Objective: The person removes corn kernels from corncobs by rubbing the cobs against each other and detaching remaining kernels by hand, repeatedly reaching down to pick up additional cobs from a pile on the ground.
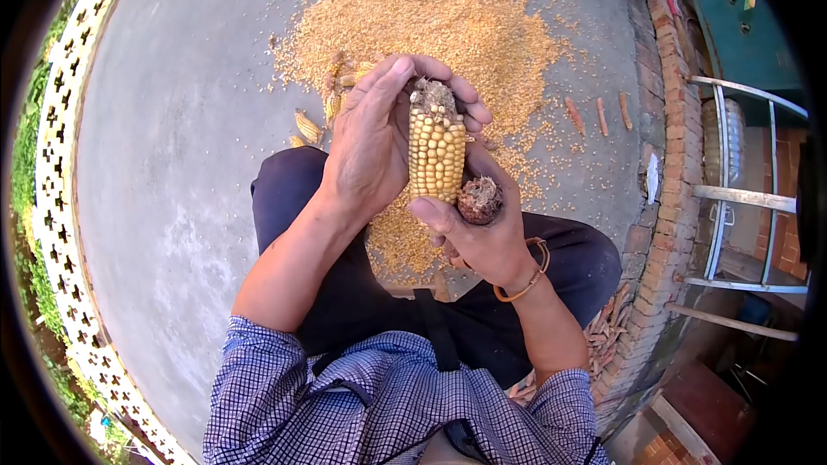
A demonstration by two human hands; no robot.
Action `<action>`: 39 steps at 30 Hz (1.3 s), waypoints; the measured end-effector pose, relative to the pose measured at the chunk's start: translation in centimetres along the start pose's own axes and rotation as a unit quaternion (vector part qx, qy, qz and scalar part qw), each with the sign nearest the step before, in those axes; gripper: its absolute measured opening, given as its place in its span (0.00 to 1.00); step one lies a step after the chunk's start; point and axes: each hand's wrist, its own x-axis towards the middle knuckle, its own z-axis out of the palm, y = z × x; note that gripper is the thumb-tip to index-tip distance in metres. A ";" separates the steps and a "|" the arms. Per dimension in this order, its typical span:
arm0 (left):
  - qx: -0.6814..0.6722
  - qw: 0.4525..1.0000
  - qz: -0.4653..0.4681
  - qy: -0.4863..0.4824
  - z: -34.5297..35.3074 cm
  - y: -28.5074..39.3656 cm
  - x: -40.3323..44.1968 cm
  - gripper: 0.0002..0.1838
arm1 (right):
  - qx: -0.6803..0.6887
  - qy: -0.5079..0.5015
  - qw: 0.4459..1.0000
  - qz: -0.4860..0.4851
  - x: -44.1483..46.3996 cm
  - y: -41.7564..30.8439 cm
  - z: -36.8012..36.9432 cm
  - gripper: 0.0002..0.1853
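An ear of corn (437,151) with yellow kernels stands lengthwise between my hands, its ragged brown tip pointing away from me. My left hand (372,133) is closed round its left side and far end, with the fingers curled behind it. My right hand (495,237) grips a dark corncob (480,201), seen end-on, and its thumb presses by the lower end of the ear. Beyond my hands, a wide heap of loose kernels (431,30) covers the floor. More kernels (405,245) lie between my legs.
Several ears of corn (307,127) lie left of the heap. Bare cobs (601,116) rest to its right, and a cob pile (607,336) sits beside my right knee. A brick edge (676,164) and metal railing (745,198) border the right; a pierced wall (60,164) borders the left.
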 end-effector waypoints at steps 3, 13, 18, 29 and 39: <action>0.001 1.000 -0.007 -0.006 0.2 0.1 0.0 0.18 | -0.052 0.010 0.999 -0.011 0.2 0.6 -0.8 0.18; 0.049 0.997 0.034 -0.050 -0.3 -0.8 -0.4 0.13 | -0.040 0.013 0.999 0.000 0.2 0.4 -0.6 0.20; 0.022 0.998 0.022 -0.055 -0.8 -0.7 0.0 0.14 | -0.164 0.030 0.974 -0.155 0.9 1.6 -0.3 0.23; 0.158 0.986 0.044 0.025 0.8 -1.5 -0.3 0.17 | -0.262 0.090 0.949 -0.149 0.8 1.2 -1.0 0.23; 0.092 0.995 -0.005 0.040 0.4 -1.6 -0.2 0.17 | -0.216 0.085 0.960 -0.153 0.3 1.7 -0.3 0.20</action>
